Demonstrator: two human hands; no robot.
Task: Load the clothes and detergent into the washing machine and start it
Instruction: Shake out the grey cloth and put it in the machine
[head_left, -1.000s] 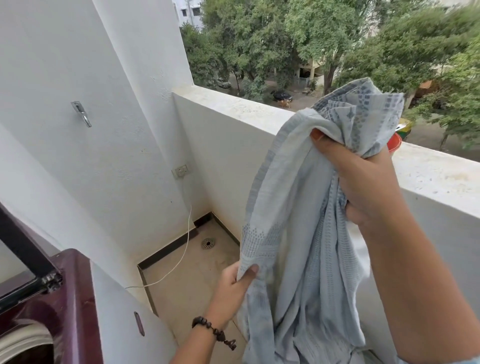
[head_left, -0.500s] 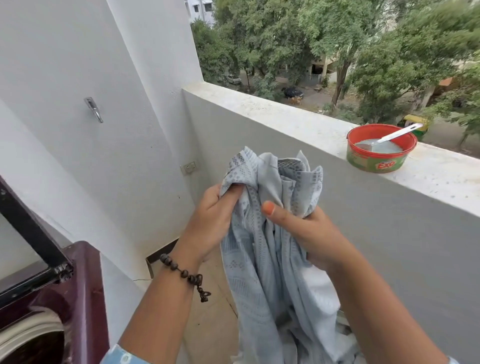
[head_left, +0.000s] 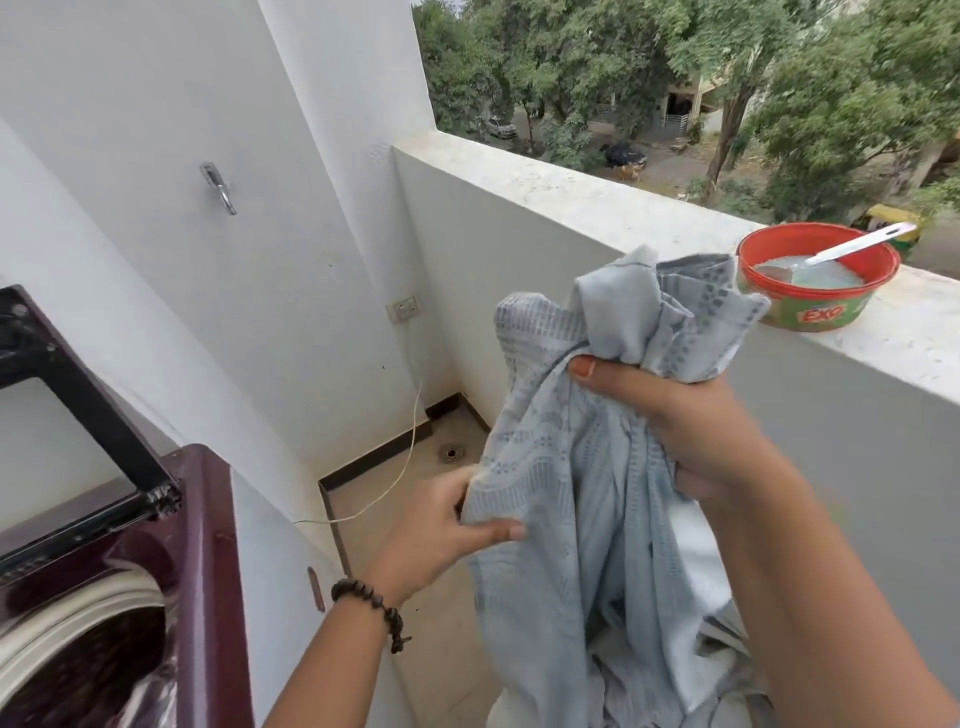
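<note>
A light blue patterned cloth (head_left: 582, 467) hangs bunched in front of me. My right hand (head_left: 691, 426) grips its gathered top. Lower down, my left hand (head_left: 447, 525), with a bead bracelet on the wrist, pinches the cloth's left edge. The maroon top-load washing machine (head_left: 202, 545) stands at the lower left with its lid (head_left: 67, 384) raised and the drum showing. A red and green tub of detergent (head_left: 810, 296) with a white spoon (head_left: 852, 244) in it sits on the balcony ledge at the right.
The white parapet wall (head_left: 571, 192) runs from the centre to the right, with trees and a street beyond. A wall hook (head_left: 221, 187), a socket (head_left: 404, 308) and a thin white cable (head_left: 410, 457) are on the left wall. A floor drain (head_left: 450, 453) sits in the corner.
My right hand came down from a high hold to chest height with the cloth. My left hand rose to the top of the cloth, then dropped to pinch its left edge. The view shifted right.
</note>
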